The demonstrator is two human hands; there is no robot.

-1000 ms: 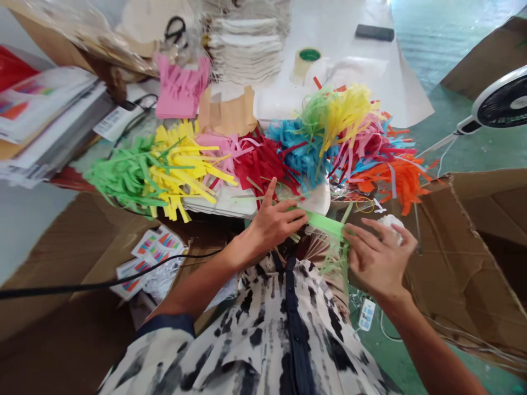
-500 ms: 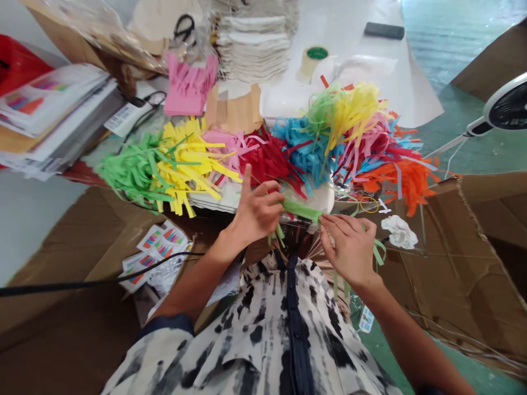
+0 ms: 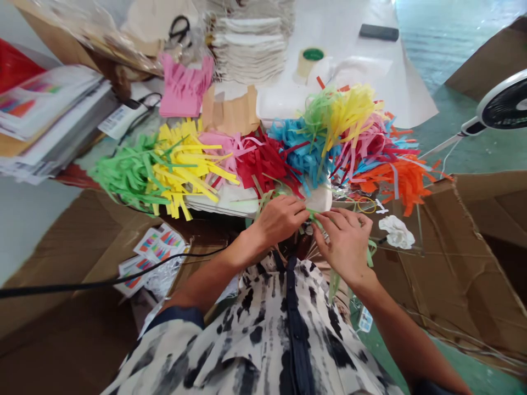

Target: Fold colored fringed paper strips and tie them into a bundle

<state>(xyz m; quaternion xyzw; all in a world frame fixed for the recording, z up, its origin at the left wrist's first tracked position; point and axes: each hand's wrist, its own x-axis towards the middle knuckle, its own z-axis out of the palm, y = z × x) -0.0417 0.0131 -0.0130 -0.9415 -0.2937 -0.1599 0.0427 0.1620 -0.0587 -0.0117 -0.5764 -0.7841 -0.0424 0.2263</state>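
Note:
My left hand (image 3: 284, 218) is closed on the left part of a light green paper fringe (image 3: 313, 215), palm down at the table's near edge. Close beside it, my right hand (image 3: 345, 237) pinches the same fringe from the right, its fingers bent. Loose green strips dangle below my right hand and stick out above my left. Beyond my hands lie bunches of fringed paper: green (image 3: 129, 170), yellow (image 3: 187, 159), pink (image 3: 224, 151), red (image 3: 267, 164) and blue (image 3: 308, 153). To the right is a mixed pile with orange strips (image 3: 407, 178).
A tape roll (image 3: 310, 61), black-handled scissors (image 3: 180, 30), pink cut paper (image 3: 184, 88) and a dark flat bar (image 3: 379, 32) lie farther back. Printed sheets (image 3: 57, 109) are stacked left. A fan (image 3: 504, 101) stands right, above a cardboard box (image 3: 448, 247). A black cord (image 3: 102, 282) crosses the left side.
My left hand has moved right, close to my right hand, and its raised index finger has folded down. Less of the green band shows between the hands.

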